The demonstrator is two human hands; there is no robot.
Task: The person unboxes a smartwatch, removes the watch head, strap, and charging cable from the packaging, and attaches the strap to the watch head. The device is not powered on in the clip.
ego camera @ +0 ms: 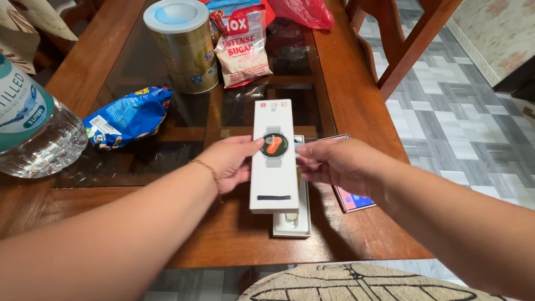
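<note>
At frame centre, your left hand [231, 161] and right hand [334, 164] pinch the long white lid [273, 159] by its edges, keeping it level above the open tray [292, 223] on the counter [356, 100].

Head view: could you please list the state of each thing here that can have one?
Box lid: lifted off, held by both hands.
Box tray: open, on the table.
Left hand: gripping lid's left edge.
Right hand: gripping lid's right edge.
Tin: upright, lid on.
Blue snack bag: lying crumpled.
</note>
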